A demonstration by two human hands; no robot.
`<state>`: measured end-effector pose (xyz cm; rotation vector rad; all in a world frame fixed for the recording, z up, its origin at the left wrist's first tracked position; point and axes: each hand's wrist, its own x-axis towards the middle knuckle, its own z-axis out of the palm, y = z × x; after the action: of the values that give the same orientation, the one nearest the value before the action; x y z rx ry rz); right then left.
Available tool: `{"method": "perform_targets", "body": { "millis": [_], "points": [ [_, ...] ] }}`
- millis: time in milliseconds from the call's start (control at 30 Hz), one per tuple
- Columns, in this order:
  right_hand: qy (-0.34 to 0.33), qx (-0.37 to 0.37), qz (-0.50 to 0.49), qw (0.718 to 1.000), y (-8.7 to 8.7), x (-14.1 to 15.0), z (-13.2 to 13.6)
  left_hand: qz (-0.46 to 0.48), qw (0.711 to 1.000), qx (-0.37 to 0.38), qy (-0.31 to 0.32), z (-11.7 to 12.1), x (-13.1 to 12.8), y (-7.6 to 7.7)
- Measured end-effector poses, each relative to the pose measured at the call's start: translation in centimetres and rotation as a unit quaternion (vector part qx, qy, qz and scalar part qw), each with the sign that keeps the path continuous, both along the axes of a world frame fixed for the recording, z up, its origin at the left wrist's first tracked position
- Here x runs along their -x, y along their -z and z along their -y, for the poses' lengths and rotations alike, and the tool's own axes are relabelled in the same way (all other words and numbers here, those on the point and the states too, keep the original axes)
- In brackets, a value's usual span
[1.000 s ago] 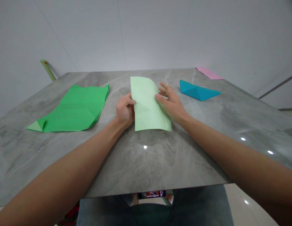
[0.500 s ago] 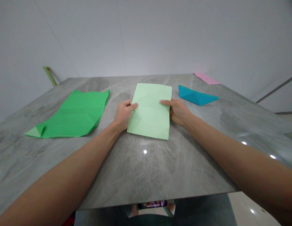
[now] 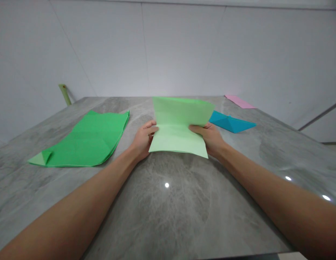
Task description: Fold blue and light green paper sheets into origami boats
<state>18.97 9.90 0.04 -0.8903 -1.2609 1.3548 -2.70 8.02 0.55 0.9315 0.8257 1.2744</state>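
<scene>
Between my hands is a light green sheet of paper point(image 3: 180, 137), bent along a crease across its middle, with the far half standing up. My left hand point(image 3: 144, 139) pinches its left edge, thumb near the crease. On the opposite edge my right hand point(image 3: 211, 137) grips the sheet, its thumb on top and the other fingers hidden behind the paper. A blue folded paper boat point(image 3: 233, 124) lies just beyond my right hand, partly covered by the sheet. To the left of my left hand rests a stack of darker green paper point(image 3: 89, 139) with one corner turned up.
The grey marbled table point(image 3: 168, 216) runs back to a white wall point(image 3: 184, 47). A pink piece of paper point(image 3: 240, 101) lies at the far right edge. A pale green strip point(image 3: 65, 94) stands by the wall at the far left.
The light green sheet was nearly flat and has opened at its crease, its far half now raised. My right hand has shifted slightly right. The view has tilted up.
</scene>
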Motion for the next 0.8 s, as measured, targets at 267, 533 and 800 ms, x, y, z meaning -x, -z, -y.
{"method": "perform_targets", "body": {
  "millis": [267, 533, 800],
  "points": [
    [-0.100, -0.338, 0.475, 0.806, -0.6, -1.3, 0.3, -0.262, 0.927, -0.093, -0.250, -1.2, 0.6, 1.1],
    [-0.116, -0.315, 0.570, 0.750, -2.0, -0.2, 1.7, -0.727, 0.639, -0.249, 0.029, 0.8, -0.2, 2.4],
    [-0.084, -0.314, 0.480, 0.815, -2.1, 0.9, 2.8, -0.756, 0.605, -0.226, 0.107, 1.3, -0.5, 2.0]
  ]
}}
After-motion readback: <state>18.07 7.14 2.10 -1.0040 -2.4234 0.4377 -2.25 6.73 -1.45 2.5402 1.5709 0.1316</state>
